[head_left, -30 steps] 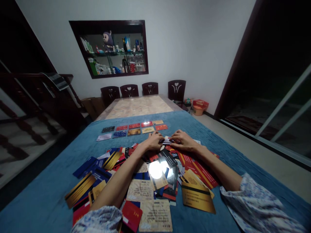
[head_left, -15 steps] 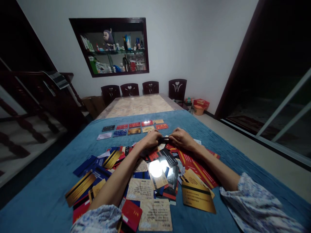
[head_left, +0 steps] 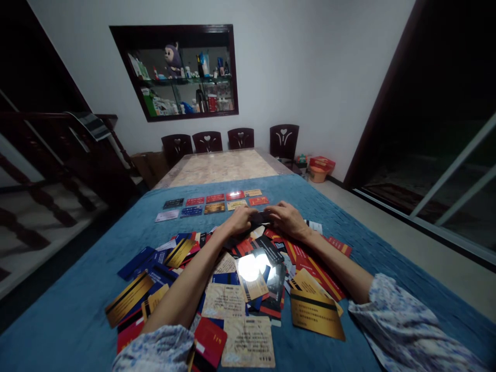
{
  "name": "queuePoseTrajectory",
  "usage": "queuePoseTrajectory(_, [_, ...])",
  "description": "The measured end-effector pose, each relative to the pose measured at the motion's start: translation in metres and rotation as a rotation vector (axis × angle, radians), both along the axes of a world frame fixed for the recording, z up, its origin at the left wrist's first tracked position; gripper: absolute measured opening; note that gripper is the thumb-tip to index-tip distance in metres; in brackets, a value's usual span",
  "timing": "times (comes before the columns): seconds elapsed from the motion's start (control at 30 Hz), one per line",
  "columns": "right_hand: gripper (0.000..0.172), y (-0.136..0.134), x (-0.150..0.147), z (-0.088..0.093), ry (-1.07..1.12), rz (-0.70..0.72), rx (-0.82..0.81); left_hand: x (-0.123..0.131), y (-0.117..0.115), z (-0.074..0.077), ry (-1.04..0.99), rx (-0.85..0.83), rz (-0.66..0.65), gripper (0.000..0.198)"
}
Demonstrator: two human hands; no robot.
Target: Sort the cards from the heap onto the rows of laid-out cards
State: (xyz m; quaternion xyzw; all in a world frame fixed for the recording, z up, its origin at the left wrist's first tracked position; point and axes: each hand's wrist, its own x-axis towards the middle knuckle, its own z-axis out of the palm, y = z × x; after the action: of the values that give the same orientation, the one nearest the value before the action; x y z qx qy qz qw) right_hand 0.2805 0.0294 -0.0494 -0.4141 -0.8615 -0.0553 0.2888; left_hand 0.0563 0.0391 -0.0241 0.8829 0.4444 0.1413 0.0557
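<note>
My left hand (head_left: pixel 241 219) and my right hand (head_left: pixel 285 217) meet over the far edge of a loose pile of plastic cards (head_left: pixel 248 279). Both pinch one dark card (head_left: pixel 260 217), held a little above the pile, fingers curled on its ends. The pile holds red, blue, gold and black cards spread over a blue cloth (head_left: pixel 77 305). Beyond my hands, two neat rows of cards (head_left: pixel 212 203) lie face up on the cloth.
A bright light glare (head_left: pixel 250 267) sits on cards in the pile. Past the cloth the bare table top (head_left: pixel 220 168) runs to several dark chairs (head_left: pixel 240 138). A wall shelf (head_left: pixel 182 77), stairs at left and a glass door at right surround the table.
Both hands lifted a dark card off the pile and moved it slightly farther away, toward the neat rows. The camera tilted down a little.
</note>
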Motion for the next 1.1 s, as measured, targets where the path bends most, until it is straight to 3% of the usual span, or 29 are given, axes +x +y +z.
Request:
queuePoseTrajectory(0.2, [0.031, -0.001, -0.003, 0.0, -0.041, -0.013, -0.003, 0.0, -0.001, -0.002, -0.012, 0.005, -0.009, 0.057])
queuePoseTrajectory(0.67, [0.052, 0.001, -0.005, -0.005, -0.175, -0.088, -0.03, 0.006, -0.009, -0.007, -0.025, 0.066, 0.165, 0.065])
queuePoseTrajectory(0.87, [0.053, 0.003, -0.004, -0.006, -0.21, -0.104, 0.0, 0.01, -0.012, -0.004, -0.146, 0.042, 0.273, 0.043])
queuePoseTrajectory(1.1, [0.057, 0.003, -0.004, -0.003, -0.238, -0.135, 0.009, 0.012, -0.014, 0.001, -0.127, 0.065, 0.257, 0.043])
